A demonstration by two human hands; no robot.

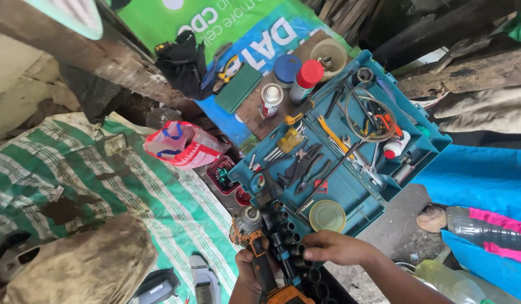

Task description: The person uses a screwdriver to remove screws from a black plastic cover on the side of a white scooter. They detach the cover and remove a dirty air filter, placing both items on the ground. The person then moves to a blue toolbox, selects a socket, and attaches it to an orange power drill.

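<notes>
The left hand (248,276) is clenched around the grip of an orange cordless impact driver (259,247), nose pointing up toward the toolbox. Just right of it, the right hand (333,247) pinches one black socket (298,249) in a socket rail (288,236) — whether it is seated or lifted free cannot be told from this angle. Advisable practice: hold the driver steady, draw the socket straight off its clip, and align square drive to socket before pressing home. Clearance is tight above — the open teal toolbox (359,205) edge and a yellow lid (327,215) sit just beside the fingers. Open ground lies to the right, on the bare floor (395,225).
</notes>
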